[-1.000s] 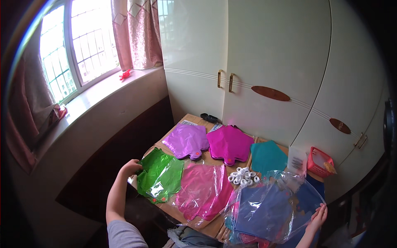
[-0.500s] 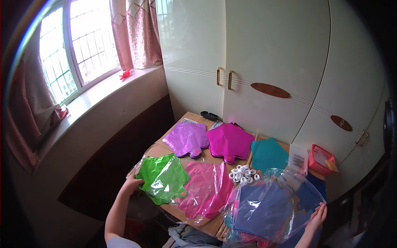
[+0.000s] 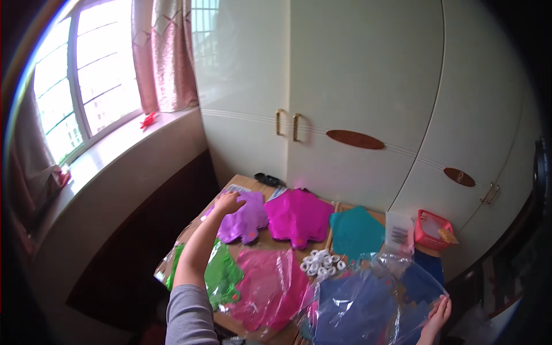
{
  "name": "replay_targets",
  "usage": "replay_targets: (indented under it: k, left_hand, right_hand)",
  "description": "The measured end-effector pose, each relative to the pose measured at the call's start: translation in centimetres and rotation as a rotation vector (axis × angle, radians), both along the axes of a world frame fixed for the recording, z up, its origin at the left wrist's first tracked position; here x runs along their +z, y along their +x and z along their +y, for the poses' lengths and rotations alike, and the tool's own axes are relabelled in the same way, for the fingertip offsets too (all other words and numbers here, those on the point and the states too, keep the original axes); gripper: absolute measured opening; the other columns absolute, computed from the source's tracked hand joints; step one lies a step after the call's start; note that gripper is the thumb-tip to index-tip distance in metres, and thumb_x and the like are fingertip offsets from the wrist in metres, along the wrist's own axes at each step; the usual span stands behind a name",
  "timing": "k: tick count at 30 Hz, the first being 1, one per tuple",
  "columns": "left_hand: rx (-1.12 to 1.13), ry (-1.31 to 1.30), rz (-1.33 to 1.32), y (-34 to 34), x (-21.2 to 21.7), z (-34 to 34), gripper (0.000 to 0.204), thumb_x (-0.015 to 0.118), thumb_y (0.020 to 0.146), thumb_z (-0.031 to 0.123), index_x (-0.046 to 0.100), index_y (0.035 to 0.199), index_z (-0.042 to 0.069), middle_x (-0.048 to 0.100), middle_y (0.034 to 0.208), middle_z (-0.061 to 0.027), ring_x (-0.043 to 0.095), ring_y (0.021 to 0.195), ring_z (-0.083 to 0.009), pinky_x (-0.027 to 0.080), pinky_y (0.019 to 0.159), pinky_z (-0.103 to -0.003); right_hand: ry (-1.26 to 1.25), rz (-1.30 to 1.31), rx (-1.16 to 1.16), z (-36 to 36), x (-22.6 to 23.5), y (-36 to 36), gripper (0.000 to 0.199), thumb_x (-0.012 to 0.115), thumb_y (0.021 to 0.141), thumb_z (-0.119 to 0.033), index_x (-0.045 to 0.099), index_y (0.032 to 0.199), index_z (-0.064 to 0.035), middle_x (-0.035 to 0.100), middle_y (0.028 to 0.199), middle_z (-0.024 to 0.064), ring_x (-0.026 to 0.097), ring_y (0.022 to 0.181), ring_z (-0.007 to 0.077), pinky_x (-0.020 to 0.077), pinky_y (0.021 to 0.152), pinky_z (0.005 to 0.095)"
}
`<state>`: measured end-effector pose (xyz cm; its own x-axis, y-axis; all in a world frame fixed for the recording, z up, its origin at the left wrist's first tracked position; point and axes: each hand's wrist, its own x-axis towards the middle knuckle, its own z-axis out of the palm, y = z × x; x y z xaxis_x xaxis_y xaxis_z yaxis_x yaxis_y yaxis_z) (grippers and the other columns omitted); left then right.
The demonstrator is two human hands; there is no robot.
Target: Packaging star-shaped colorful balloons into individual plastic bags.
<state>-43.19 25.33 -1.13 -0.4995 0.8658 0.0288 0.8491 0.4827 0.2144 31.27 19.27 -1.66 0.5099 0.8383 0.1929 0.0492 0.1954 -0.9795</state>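
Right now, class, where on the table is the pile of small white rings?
In the head view, the white rings lie mid-table, between the pink foil sheet and the teal foil sheet.

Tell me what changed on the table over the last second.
The left hand left the green foil sheet at the near edge and reached forward onto the purple foil sheet. The right hand stayed at the clear bag of blue sheets. The other sheets and the white rings kept their places.
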Motion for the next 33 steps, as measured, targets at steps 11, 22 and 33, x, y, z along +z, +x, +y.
replay_targets:
  k: [11, 22, 33]
  left_hand:
    - [0.021, -0.030, 0.057, -2.4, -3.6, 10.0, 0.058, 0.047, 0.082, 0.061, 0.060, 0.111, 0.013, 0.051, 0.126, -0.0120, 0.041, 0.123, -0.0311, 0.030, 0.100, -0.054]
    - [-0.133, 0.059, 0.167, -4.0, -5.5, 7.8, 0.059, 0.052, 0.079, 0.061, 0.062, 0.098, 0.005, 0.056, 0.114, -0.0152, 0.048, 0.114, -0.0324, 0.038, 0.093, -0.049]
    - [-0.055, 0.141, 0.185, -2.0, -5.1, 4.8, 0.060, 0.052, 0.080, 0.057, 0.057, 0.111, 0.006, 0.053, 0.116, -0.0162, 0.046, 0.115, -0.0321, 0.036, 0.094, -0.048]
  right_hand:
    - [-0.132, -0.191, -0.148, -3.7, 2.3, -2.8, 0.033, 0.051, 0.094, -0.035, 0.061, 0.104, -0.0054, 0.058, 0.080, -0.0009, 0.048, 0.066, 0.0088, 0.0392, 0.058, 0.0220]
    - [-0.236, -0.171, -0.166, -2.2, 3.6, -5.4, 0.034, 0.054, 0.092, -0.032, 0.063, 0.103, -0.0020, 0.058, 0.084, 0.0019, 0.051, 0.074, 0.0123, 0.0422, 0.066, 0.0248]
    - [-0.191, -0.097, -0.059, -3.4, 2.3, -2.1, 0.032, 0.051, 0.093, -0.034, 0.060, 0.102, -0.0045, 0.054, 0.085, 0.0024, 0.045, 0.073, 0.0107, 0.0351, 0.065, 0.0241]
